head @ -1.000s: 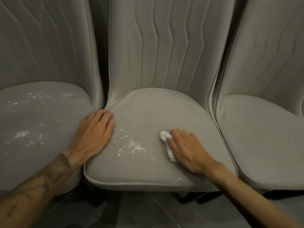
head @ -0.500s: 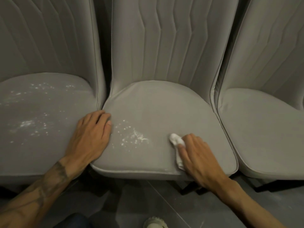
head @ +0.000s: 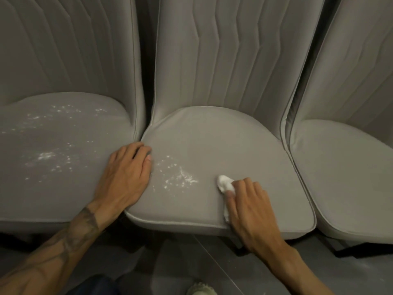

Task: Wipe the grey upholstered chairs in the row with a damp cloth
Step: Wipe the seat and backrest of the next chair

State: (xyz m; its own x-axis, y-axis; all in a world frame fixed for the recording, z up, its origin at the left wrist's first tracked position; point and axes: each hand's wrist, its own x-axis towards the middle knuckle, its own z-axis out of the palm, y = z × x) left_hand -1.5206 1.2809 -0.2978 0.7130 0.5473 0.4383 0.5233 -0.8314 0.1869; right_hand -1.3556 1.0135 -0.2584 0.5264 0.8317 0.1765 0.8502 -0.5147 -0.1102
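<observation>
pressing a small white cloth (head: 225, 183) onto the seat of the middle chair (head: 212, 135), the right hand (head: 253, 211) lies over the front right part of that cushion; its fingers (head: 244, 188) are bent over the wad and grasp it, so the cloth shows past the fingertips and again as a thin strip along the thumb side of the hand; the left hand (head: 125, 177) lies flat with released fingers (head: 136, 152), straight and close together, resting where the left edge of the middle seat meets the left chair (head: 63, 199); its tattooed forearm (head: 78, 231) runs down to the lower left corner; between the 2 hands a patch of white specks (head: 176, 177) lies on the middle seat, near the left hand and apart from the cloth; the left chair's seat is darker in tone and carries more scattered specks (head: 46, 156) across its middle and back; the right chair (head: 350, 177) stands just beside the middle one, its seat plain grey; all 3 chairs stand side by side, almost touching, with tall backs stitched in vertical zigzag lines and piping round the cushion rims; below the seats lies a dark floor (head: 170, 262); the toe of a pale shoe (head: 201, 289) shows at the bottom edge, with a dark blue shape (head: 95, 286) to its left, too cut off to tell what it is
</observation>
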